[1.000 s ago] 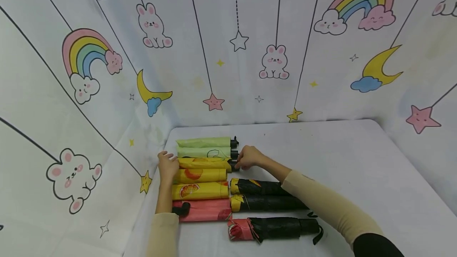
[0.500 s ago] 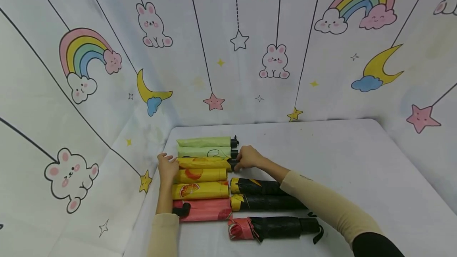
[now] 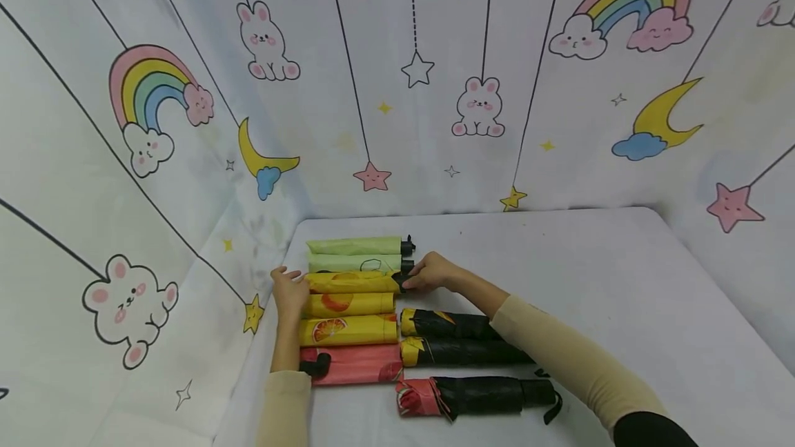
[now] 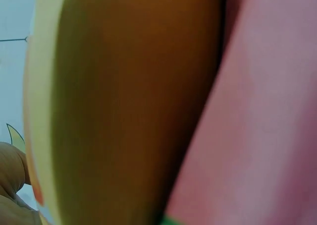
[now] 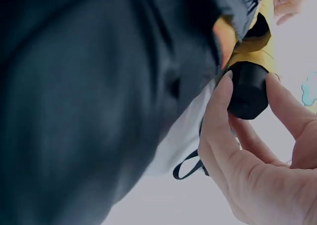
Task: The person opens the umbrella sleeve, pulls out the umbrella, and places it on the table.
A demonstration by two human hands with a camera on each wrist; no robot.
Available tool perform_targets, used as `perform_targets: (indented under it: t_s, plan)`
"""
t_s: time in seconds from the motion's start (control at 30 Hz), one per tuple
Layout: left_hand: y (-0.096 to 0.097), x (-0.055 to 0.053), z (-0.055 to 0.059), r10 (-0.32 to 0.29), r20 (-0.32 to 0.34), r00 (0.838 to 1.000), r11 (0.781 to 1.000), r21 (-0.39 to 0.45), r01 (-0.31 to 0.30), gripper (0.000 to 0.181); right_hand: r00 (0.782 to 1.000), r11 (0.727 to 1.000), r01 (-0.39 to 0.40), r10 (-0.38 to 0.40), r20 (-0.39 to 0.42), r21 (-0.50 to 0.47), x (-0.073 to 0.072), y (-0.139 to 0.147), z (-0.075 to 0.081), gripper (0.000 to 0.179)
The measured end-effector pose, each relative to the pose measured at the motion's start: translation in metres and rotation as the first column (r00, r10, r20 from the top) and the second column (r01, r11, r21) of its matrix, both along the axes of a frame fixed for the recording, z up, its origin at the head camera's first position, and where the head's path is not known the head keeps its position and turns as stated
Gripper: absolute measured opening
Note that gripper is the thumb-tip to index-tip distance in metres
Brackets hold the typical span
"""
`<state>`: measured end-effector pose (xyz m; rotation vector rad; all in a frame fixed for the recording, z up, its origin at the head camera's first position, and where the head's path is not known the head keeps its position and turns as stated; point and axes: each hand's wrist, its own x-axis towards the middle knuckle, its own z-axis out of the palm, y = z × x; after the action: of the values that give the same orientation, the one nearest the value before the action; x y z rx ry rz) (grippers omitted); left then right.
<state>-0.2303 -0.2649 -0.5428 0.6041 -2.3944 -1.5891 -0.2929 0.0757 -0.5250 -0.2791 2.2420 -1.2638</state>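
A folded umbrella in a yellow sleeve [image 3: 354, 282] lies across the table's left side, in the head view. At its right end my right hand [image 3: 433, 272] pinches the black handle [image 5: 247, 90] between thumb and fingers, plain in the right wrist view. My left hand [image 3: 290, 293] holds the sleeve's other end; its fingertips are partly hidden. Two light green sleeved umbrellas [image 3: 354, 246] lie just beyond. Nearer are a yellow sleeve with a peach print [image 3: 350, 305], a yellow sleeve with an orange-slice print [image 3: 348, 330] and a pink sleeve [image 3: 357, 365].
Right of the sleeves lie two black umbrellas with yellow ends [image 3: 450, 323] under the right forearm, and a black umbrella with a red end [image 3: 484, 396]. A black strap or handle piece [image 3: 317, 364] rests on the pink sleeve. Printed cloth walls [image 3: 422, 123] surround the white table [image 3: 559, 261].
My right hand and the black handle have shifted slightly left, and less of the handle shows beyond the sleeve. The left hand stays at the other end, a touch further left.
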Motion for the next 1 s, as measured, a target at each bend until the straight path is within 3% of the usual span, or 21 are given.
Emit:
perform_targets:
  t_s: [0.07,0.27,0.7,1.0]
  plan:
    - [-0.001,0.000,-0.001,-0.002,0.002,1.000,1.000,0.003,0.002,0.066,0.998,0.998,0.007,-0.003,0.058,-0.062,0.000,0.001,0.000,0.045]
    - [0.000,0.000,-0.001,-0.018,0.010,1.000,1.000,0.020,0.018,0.067,0.991,0.982,0.021,0.004,0.131,-0.188,0.002,0.003,0.003,0.048]
    - [0.002,-0.001,0.002,0.038,0.002,0.999,0.999,0.015,-0.038,0.067,0.968,0.933,0.160,-0.084,0.238,-0.322,0.005,-0.001,0.009,0.033]
    - [0.004,-0.001,0.001,0.041,0.011,0.999,0.999,0.028,-0.042,0.069,0.958,0.917,0.178,-0.077,0.277,-0.357,0.011,0.002,0.014,0.033]
